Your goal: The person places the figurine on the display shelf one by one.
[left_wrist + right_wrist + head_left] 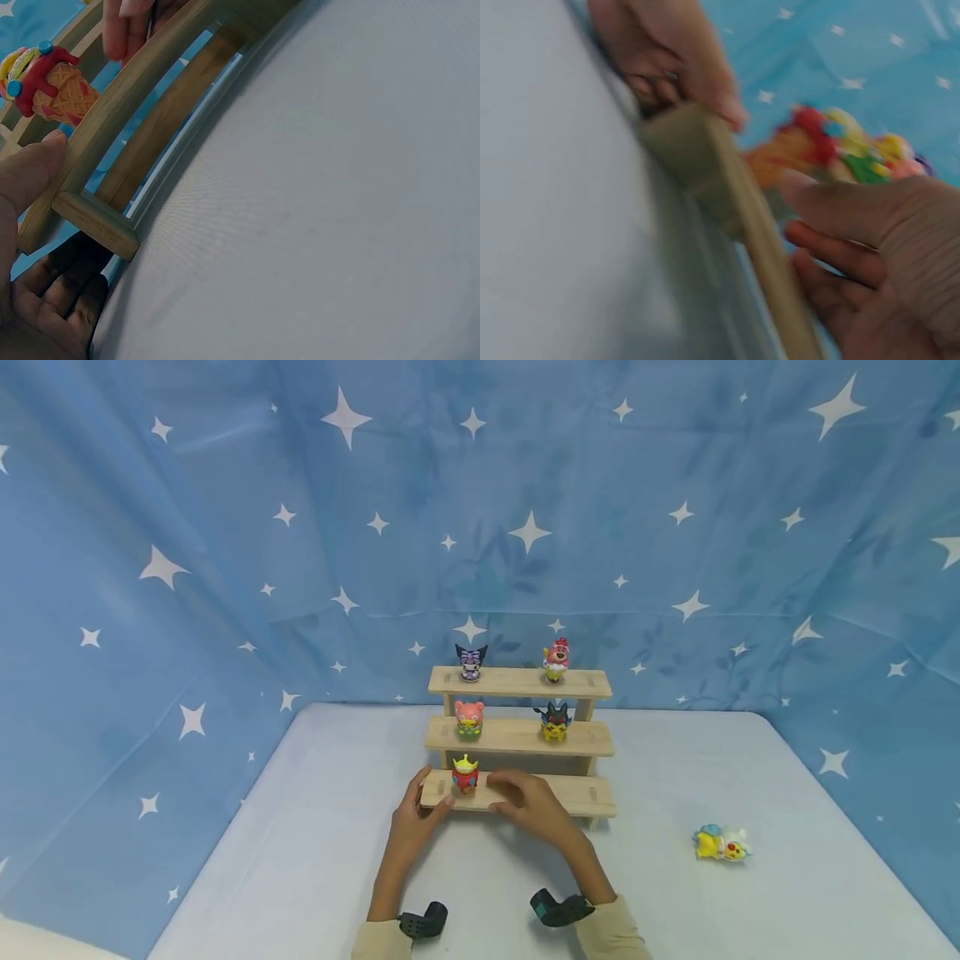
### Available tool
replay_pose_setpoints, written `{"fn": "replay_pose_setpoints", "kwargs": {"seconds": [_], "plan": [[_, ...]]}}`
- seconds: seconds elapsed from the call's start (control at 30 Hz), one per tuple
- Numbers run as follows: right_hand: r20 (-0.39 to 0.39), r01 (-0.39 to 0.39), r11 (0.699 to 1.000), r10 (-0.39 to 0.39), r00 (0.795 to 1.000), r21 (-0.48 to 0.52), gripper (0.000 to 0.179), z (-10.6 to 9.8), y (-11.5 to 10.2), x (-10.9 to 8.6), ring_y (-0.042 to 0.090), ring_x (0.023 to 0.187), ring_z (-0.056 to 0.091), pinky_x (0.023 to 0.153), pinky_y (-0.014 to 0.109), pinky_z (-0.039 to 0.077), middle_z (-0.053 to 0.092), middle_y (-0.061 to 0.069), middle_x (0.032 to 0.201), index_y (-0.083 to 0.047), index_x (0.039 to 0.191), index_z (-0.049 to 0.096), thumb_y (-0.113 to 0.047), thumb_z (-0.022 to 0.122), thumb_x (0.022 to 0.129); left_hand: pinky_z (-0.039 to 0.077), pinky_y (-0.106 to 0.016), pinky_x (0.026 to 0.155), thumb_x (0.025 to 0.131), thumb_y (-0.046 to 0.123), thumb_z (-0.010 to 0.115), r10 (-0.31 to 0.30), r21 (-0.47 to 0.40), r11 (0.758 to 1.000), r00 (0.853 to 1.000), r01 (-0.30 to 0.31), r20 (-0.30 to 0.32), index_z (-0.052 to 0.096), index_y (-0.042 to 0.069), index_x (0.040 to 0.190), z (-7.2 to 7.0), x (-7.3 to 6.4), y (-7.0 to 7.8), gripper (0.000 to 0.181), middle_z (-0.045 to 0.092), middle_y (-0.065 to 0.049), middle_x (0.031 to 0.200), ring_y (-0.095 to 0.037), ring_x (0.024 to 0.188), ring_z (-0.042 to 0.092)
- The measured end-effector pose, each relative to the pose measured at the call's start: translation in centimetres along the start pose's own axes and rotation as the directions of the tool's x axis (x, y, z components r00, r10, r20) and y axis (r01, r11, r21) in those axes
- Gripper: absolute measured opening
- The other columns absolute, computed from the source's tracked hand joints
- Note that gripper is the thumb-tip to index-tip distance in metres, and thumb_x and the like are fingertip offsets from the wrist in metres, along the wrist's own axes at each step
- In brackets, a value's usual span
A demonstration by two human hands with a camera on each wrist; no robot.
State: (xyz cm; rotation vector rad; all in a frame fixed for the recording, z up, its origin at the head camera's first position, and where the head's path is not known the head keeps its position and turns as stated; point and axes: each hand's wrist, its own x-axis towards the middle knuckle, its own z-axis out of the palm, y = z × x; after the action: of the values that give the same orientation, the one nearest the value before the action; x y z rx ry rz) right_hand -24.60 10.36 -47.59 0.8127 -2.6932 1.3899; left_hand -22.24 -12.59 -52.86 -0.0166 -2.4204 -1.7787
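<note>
A three-tier wooden display stand stands on the white table. On its lowest step, toward the left, is an alien figurine with a yellow head and red body; the left wrist view shows its waffle-cone base. My left hand grips the left end of that step, thumb at the front edge beside the figurine, fingers past the end. My right hand hovers over the step just right of the figurine, fingers loosely bent and holding nothing. The right wrist view is blurred.
On the middle step sit a pink figurine and a black-eared yellow figurine. The top step bears a purple-black figurine and a pink bear figurine. Another yellow, blue and white figurine lies at right. A starry blue curtain hangs behind.
</note>
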Motion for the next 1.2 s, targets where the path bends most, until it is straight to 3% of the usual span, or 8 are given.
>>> {"fn": "replay_pose_setpoints", "kwargs": {"seconds": [0.23,0.37,0.5,0.6,0.7,0.83,0.97,1.2], "plan": [[0.225,-0.035,0.996,0.017,0.974,0.077,0.036,-5.2,0.2,-1.7,0.033,0.118,0.062,0.098,0.042,0.052,0.067,0.015,0.124,0.0,0.121,0.065,-0.019,0.07,0.091,0.039,-0.048,0.112,0.09,0.039,0.07,-0.011,-0.003,1.0,1.0,0.011,0.008,0.03,0.015,0.153,-0.1,-0.1,0.1,0.078,0.052,-0.019,0.142,-0.033,0.132,0.051],[0.281,-0.078,0.995,0.058,0.958,0.059,0.035,-8.6,0.4,-3.1,0.033,0.113,0.065,0.094,0.042,0.054,0.069,0.016,0.119,0.002,0.12,0.065,-0.02,0.068,0.093,0.04,-0.048,0.111,0.091,0.038,0.069,0.011,0.013,1.0,1.0,-0.011,0.0,0.031,0.013,0.153,-0.2,0.0,-0.1,0.077,0.054,-0.021,0.14,-0.034,0.131,0.052],[0.234,-0.122,0.992,0.109,0.966,0.039,0.037,-11.7,1.2,-4.9,0.033,0.109,0.066,0.086,0.034,0.057,0.07,0.018,0.115,0.004,0.122,0.062,-0.02,0.066,0.094,0.04,-0.049,0.11,0.09,0.039,0.069,0.027,0.026,0.999,1.0,-0.026,-0.014,0.032,0.012,0.152,-0.1,0.1,-0.1,0.077,0.053,-0.022,0.14,-0.036,0.131,0.052],[0.132,-0.186,0.982,0.187,0.974,-0.015,0.04,-13.8,1.8,-6.7,0.034,0.108,0.066,0.083,0.035,0.058,0.069,0.018,0.115,0.004,0.125,0.06,-0.021,0.066,0.094,0.042,-0.049,0.109,0.091,0.04,0.068,0.033,0.045,0.998,0.999,-0.032,-0.019,0.032,0.01,0.152,0.0,0.1,-0.1,0.077,0.053,-0.024,0.139,-0.038,0.13,0.052],[0.002,-0.279,0.954,0.281,0.96,-0.114,0.044,-15.6,2.2,-8.6,0.037,0.109,0.065,0.085,0.044,0.057,0.068,0.02,0.116,0.002,0.126,0.059,-0.027,0.066,0.094,0.042,-0.049,0.109,0.091,0.039,0.068,0.03,0.038,0.999,0.999,-0.03,-0.015,0.031,0.01,0.152,0.0,0.1,-0.1,0.078,0.053,-0.024,0.14,-0.038,0.13,0.052],[-0.118,-0.432,0.873,0.416,0.902,-0.227,0.054,-17.6,2.9,-11.0,0.044,0.113,0.061,0.087,0.054,0.055,0.065,0.026,0.122,0.003,0.13,0.055,-0.039,0.061,0.096,0.039,-0.05,0.111,0.09,0.039,0.069,0.007,0.012,1.0,1.0,-0.007,-0.001,0.03,0.013,0.153,-0.1,0.1,-0.1,0.078,0.051,-0.023,0.142,-0.036,0.132,0.051],[-0.17,-0.565,0.785,0.539,0.825,-0.256,0.067,-19.2,3.9,-12.8,0.051,0.118,0.054,0.086,0.058,0.053,0.055,0.034,0.13,0.005,0.135,0.048,-0.05,0.054,0.097,0.039,-0.049,0.112,0.091,0.037,0.069,-0.002,0.014,1.0,1.0,0.002,0.004,0.03,0.015,0.153,-0.2,0.2,0.0,0.077,0.052,-0.021,0.142,-0.034,0.132,0.052],[-0.242,-0.704,0.652,0.662,0.709,-0.281,0.068,-20.6,5.4,-14.8,0.059,0.119,0.043,0.087,0.065,0.048,0.042,0.043,0.135,0.01,0.136,0.042,-0.047,0.048,0.1,0.041,-0.047,0.111,0.091,0.038,0.069,-0.012,0.023,1.0,1.0,0.012,0.008,0.031,0.015,0.153,-0.1,0.1,-0.1,0.076,0.054,-0.02,0.14,-0.033,0.13,0.053]]}}
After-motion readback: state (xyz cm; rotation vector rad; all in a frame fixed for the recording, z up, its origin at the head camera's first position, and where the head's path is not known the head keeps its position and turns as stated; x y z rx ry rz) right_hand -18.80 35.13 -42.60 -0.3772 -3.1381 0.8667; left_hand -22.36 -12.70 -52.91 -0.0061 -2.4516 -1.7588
